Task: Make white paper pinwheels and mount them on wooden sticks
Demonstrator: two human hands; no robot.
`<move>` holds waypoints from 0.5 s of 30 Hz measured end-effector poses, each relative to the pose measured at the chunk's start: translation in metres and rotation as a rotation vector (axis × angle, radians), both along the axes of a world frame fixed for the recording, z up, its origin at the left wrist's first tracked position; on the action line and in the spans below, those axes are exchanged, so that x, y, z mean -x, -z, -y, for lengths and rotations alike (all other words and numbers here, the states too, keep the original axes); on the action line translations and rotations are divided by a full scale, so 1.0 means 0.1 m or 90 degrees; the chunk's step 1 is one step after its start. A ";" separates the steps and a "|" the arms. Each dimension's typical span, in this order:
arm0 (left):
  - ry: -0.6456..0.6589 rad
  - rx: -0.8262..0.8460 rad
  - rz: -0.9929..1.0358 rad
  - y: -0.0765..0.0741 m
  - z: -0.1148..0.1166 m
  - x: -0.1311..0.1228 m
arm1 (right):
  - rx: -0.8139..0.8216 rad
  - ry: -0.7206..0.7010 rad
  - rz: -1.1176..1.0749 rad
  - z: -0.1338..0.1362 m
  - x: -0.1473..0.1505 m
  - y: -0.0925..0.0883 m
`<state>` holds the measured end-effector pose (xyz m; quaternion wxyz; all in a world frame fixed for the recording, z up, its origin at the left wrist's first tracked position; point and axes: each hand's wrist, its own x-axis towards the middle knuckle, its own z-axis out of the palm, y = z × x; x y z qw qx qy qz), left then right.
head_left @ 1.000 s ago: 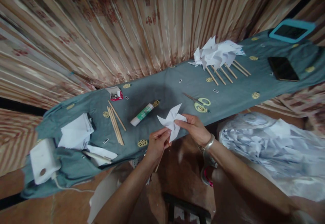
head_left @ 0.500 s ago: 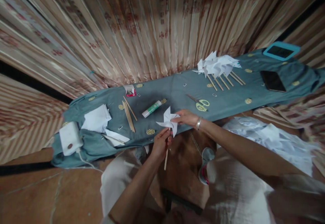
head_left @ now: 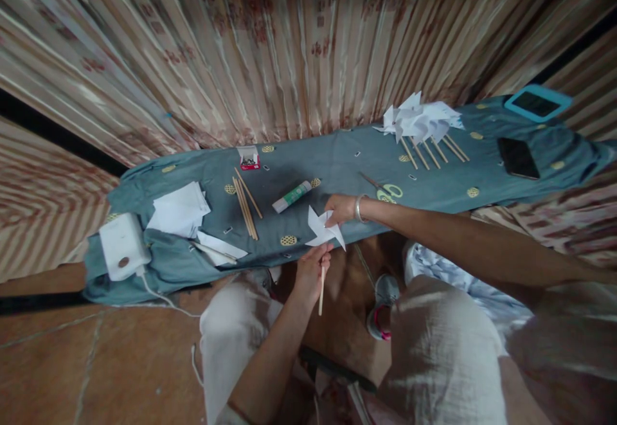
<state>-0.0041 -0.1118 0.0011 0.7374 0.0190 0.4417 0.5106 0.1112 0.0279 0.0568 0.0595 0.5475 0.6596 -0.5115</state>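
A white paper pinwheel (head_left: 319,227) is held over the near edge of the cloth-covered table. My left hand (head_left: 311,271) is closed round its wooden stick (head_left: 321,293), whose lower end juts out below the fingers. My right hand (head_left: 341,209), with a bracelet at the wrist, has its fingers closed on the pinwheel's right side near the centre. Whether a pin sits in that centre is too small to tell. Just beyond the pinwheel lies a glue stick (head_left: 292,197). Scissors with green handles (head_left: 388,191) lie past my right wrist.
Finished pinwheels (head_left: 419,119) lie in a row at the back right, near a phone (head_left: 518,157) and a blue-framed device (head_left: 538,102). Leftward are loose sticks (head_left: 245,209), a red box of small metal pieces (head_left: 249,158), paper sheets (head_left: 179,209) and a white corded device (head_left: 124,246).
The pinwheel's blades have turned relative to the stick. My right hand has shifted up and left over the pinwheel. The whole view has moved slightly.
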 end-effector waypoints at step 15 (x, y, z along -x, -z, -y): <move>0.064 0.075 0.093 0.00 0.04 -0.03 | 0.038 -0.073 0.114 -0.07 0.06 0.01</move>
